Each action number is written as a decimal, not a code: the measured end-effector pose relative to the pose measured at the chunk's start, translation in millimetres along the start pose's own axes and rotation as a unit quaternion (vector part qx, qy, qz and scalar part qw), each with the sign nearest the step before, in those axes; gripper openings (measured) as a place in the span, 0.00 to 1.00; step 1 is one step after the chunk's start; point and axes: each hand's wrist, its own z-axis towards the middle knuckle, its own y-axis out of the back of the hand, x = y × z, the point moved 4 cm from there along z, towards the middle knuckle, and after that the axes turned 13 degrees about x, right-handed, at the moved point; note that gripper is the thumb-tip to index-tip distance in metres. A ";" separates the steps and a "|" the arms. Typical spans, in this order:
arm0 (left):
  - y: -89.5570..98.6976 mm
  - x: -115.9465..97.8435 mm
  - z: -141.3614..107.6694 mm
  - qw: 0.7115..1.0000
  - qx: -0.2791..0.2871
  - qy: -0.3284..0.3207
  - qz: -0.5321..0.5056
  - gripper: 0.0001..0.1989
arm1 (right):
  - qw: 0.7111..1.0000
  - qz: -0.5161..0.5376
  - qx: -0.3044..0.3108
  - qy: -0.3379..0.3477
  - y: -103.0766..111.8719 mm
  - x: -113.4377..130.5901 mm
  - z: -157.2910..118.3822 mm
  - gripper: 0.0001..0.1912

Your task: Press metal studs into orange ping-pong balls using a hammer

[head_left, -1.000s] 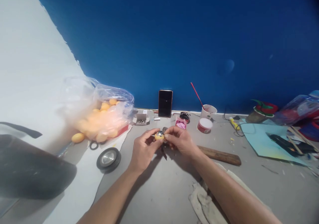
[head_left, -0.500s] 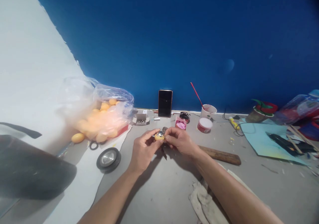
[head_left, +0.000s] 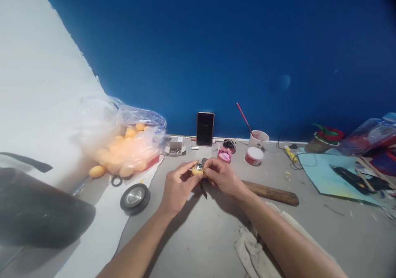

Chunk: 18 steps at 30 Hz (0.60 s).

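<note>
Between my two hands is a small yellow ball, its upper side covered with shiny silver pieces that look like tack heads. My left hand grips the ball between thumb and fingers from the left. At the ball's right side, the fingertips of my right hand are pinched together and touch it; whatever they hold is too small or hidden. A hammer with a wooden handle lies beneath and behind my right hand, its metal head mostly covered. Beyond my hands stands a small open box of silver tack-like pieces.
Left stand a clear bag of yellow balls, a round black-rimmed metal disc and a dark cylinder. A phone leans on the wall. Right are paint tubs, a cup with a red stick, a cloth and blue card.
My hands stay at nearly the same spot on the ball. The right fingers have shifted very slightly, and the view has barely moved.
</note>
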 end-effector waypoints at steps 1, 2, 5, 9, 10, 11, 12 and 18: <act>-0.1 -0.3 0.0 1.000 0.000 -0.004 0.003 0.20 | 1.000 -0.003 -0.001 0.002 -0.3 0.7 0.1 0.11; -0.1 -0.4 -0.1 1.000 -0.001 -0.007 0.005 0.19 | 1.000 -0.004 -0.003 0.002 -0.7 1.5 0.2 0.11; -0.3 0.4 0.3 1.000 -0.003 -0.009 -0.003 0.19 | 1.000 0.008 -0.009 -0.005 -1.8 2.8 0.2 0.11; -2.3 3.1 0.8 0.999 0.005 0.016 -0.049 0.22 | 0.999 0.049 -0.009 -0.006 -1.6 -0.2 -0.4 0.14; -3.2 3.6 0.9 0.997 0.009 0.022 -0.069 0.23 | 0.998 0.070 -0.009 -0.004 -1.2 -1.6 -0.4 0.15; -4.1 4.0 0.9 0.995 0.014 0.025 -0.091 0.24 | 0.996 0.091 -0.008 -0.002 -0.8 -3.1 -0.5 0.16; -5.0 4.1 0.9 0.993 0.018 0.026 -0.111 0.25 | 0.994 0.110 -0.007 -0.002 -0.4 -4.4 -0.4 0.17; -9.2 5.3 0.5 0.986 0.036 0.014 -0.164 0.25 | 0.993 0.114 -0.023 -0.008 0.3 -2.0 -1.0 0.14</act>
